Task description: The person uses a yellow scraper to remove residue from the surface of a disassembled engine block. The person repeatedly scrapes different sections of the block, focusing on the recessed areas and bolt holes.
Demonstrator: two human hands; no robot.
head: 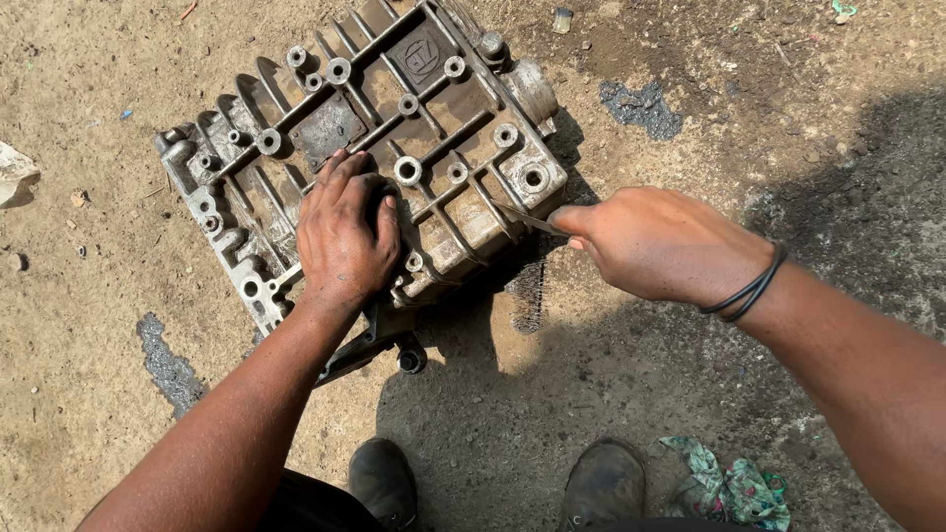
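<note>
A large, dirty, ribbed metal engine casing [434,108] lies on the sandy ground, with several round bolt bosses on its face. My left hand [343,236] presses flat on the casing's near side, fingers spread over the ribs. My right hand [658,241] is closed around a thin metal blade [524,219], whose tip touches the casing's right edge. Black bands circle my right wrist.
My two dark shoes [493,483] stand at the bottom of the view. A crumpled green patterned rag [734,488] lies beside the right shoe. Dark oil stains [642,106] mark the dirt near the casing. A pale scrap [15,169] sits at the left edge.
</note>
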